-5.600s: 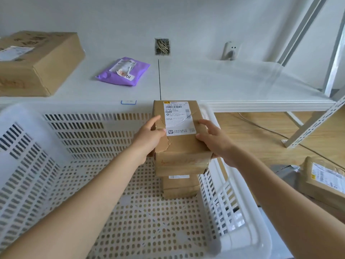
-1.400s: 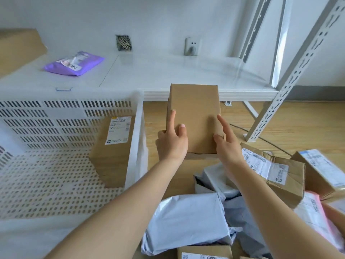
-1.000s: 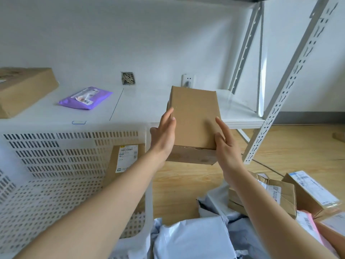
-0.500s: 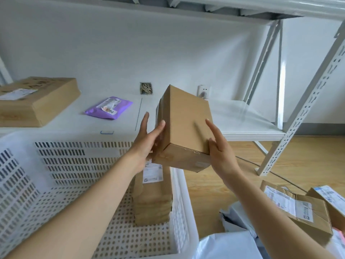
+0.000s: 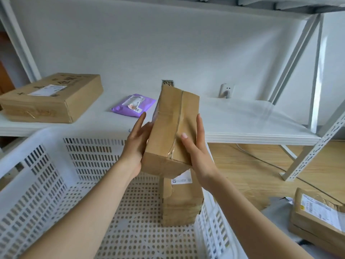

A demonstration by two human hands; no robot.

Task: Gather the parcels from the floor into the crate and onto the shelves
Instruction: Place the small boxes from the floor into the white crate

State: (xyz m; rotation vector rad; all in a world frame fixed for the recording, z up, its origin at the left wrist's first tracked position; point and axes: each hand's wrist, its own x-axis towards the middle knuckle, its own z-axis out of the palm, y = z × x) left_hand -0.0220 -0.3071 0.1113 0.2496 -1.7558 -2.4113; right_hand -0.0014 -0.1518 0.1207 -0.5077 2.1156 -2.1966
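- Cardboard box [image 5: 172,128], sealed with clear tape down its middle seam, is held tilted in the air above the far right corner of the white perforated plastic crate [image 5: 56,184]
- Left hand [image 5: 137,144] presses flat against the box's left side, fingers straight and pointing up
- Right hand [image 5: 196,150] supports the box's right side, fingers extended along the cardboard and thumb laid on the taped face
- Stack of cardboard parcels [image 5: 182,199] stands inside the crate against its right wall, directly under the held box; the top one carries a white label
- White shelf [image 5: 252,124] runs behind the crate; on it lie a large flat cardboard box [image 5: 52,98] at the left and a purple mailer bag [image 5: 133,104] near the middle, well apart from each other
- On the wooden floor [image 5: 252,171] at the right, a labelled cardboard parcel [image 5: 317,215] lies beside a grey poly mailer [image 5: 276,206], outside the crate
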